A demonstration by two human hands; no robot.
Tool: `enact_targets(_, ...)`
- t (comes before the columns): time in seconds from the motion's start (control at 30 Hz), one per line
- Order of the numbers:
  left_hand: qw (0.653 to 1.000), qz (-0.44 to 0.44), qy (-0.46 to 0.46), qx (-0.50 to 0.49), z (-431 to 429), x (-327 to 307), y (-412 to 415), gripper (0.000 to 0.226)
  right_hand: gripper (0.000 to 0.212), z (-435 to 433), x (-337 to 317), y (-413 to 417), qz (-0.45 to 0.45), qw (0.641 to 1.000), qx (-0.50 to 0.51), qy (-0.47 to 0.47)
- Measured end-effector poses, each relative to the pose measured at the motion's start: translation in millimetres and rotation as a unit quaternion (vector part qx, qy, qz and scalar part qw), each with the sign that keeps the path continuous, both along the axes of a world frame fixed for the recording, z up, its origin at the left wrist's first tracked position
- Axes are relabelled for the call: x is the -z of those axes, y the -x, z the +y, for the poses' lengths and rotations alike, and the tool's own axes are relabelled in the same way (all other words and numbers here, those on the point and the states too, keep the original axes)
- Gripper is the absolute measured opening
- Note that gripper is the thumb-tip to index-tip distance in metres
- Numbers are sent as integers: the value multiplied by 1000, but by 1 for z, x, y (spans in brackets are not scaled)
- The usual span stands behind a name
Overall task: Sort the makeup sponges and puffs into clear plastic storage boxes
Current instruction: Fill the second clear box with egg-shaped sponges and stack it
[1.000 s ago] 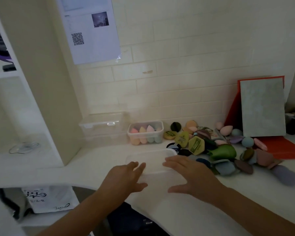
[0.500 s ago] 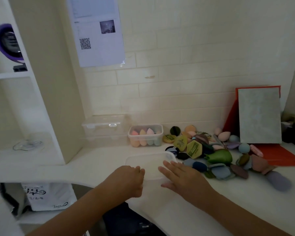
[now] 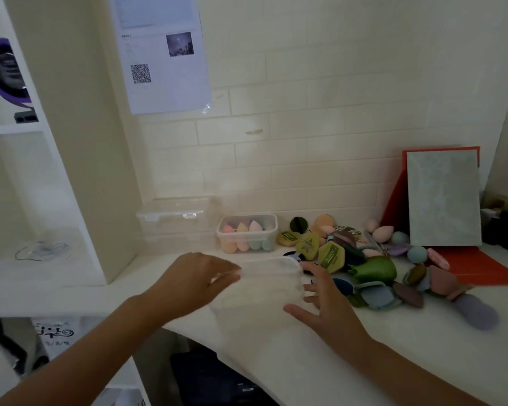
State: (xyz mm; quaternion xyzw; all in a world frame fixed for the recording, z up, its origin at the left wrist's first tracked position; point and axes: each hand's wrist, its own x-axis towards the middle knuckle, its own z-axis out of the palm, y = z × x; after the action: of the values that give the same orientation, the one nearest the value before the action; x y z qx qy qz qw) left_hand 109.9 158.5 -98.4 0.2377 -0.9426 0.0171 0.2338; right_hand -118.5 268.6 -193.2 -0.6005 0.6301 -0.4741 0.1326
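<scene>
- An empty clear plastic storage box [image 3: 258, 291] sits at the front middle of the white bench [image 3: 379, 364], between the two hands. Its long axis seems to run left to right from one hand to the other, though its see-through walls are smeared and hard to trace.
- The left hand [image 3: 194, 284] reaches the box's left rim. The fingertips are blurred, so I cannot tell whether this grip pinches the rim or only lies against it.
- The right hand [image 3: 324, 307] has its fingers spread, the tips against the box's right wall and the thumb at the near corner. This grip is splayed and pinches nothing.
- The loose pile of coloured makeup sponges and puffs [image 3: 361, 253] lies just to the right of the box and a little behind it, so the right hand is plainly the nearer one. The closest pieces are a dark blue round puff [image 3: 342, 286] and a green tulip-shaped sponge [image 3: 374, 269], both just beyond the right fingertips.
- By my judgement the box is being placed for filling, and the next pick falls to the right hand.
- A small clear lidded box of pastel teardrop sponges [image 3: 247, 233] stands at the back against the wall, already full.
- To its left is a stack of closed clear boxes [image 3: 175, 219], and nothing shows inside them.
</scene>
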Motion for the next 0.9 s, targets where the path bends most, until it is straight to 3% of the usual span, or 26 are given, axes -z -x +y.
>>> enact_targets(0.07, 998, 45, -38, -21, -9, -8, 1, 41, 64, -1, 1, 1, 30, 1000, 0, -2)
enact_targets(0.17, 992, 98, -57, -52, -21, -18, 5, 26, 27, -3, 3, 3, 114, 993, -27, -9)
enact_targets(0.23, 984, 145, -72, -71, -30, -22, 10, 16, 14, -5, 4, 5, 134, 990, -20, -27)
enact_targets(0.3, 962, 232, -107, -93, -43, -24, 16, 10, 35, -6, 5, 5, 156, 987, -13, -29)
enact_targets(0.37, 923, 336, -135, -130, -60, -22, 20, 33, 66, -8, 7, 5, 176, 984, -9, -17)
enact_targets(0.47, 891, 406, -123, -163, -72, -11, 31, 41, 80, -8, 10, 7, 195, 980, -5, -21)
enact_targets(0.57, 907, 377, -60, -178, -67, -2, 40, 18, 78, -9, 9, 8, 200, 980, 9, -12)
enact_targets(0.63, 902, 363, -60, -225, -73, 1, 40, 16, 79, -9, 7, 7, 206, 978, 15, -18)
enact_targets(0.8, 925, 198, -165, -280, -83, 23, 32, 34, 78, -6, 7, 6, 220, 975, 23, -15)
enact_targets(0.87, 935, 114, -209, -262, -74, 43, 32, 33, 60, -5, 6, 7, 216, 976, 28, -11)
enact_targets(0.9, 924, 111, -256, -261, -69, 52, 32, 33, 46, -6, 6, 7, 209, 977, 30, -12)
